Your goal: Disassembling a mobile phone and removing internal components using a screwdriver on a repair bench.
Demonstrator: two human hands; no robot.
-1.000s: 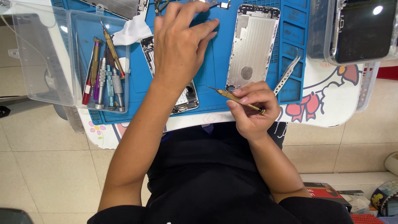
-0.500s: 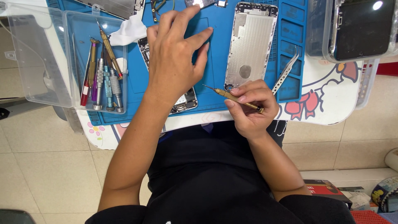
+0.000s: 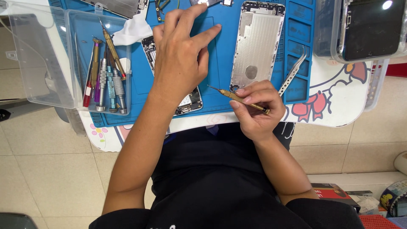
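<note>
Below me a blue work mat covers a small white table with a cartoon print, standing over a beige tiled floor. My left hand lies spread wide and flat over the opened phone on the mat, fingers fanned toward the top, holding nothing that I can make out; only the phone's lower end with its circuit parts and its upper corner show past the hand. My right hand is closed around a brass-coloured screwdriver, pinched between thumb and fingers, its thin tip aimed left toward the phone's lower end and just short of it. Just beyond that hand a silver phone back shell lies face-up on the mat, with metal tweezers slanting beside it. On the left, a clear plastic tray holds several screwdrivers, and a white cloth sits near its top corner.
</note>
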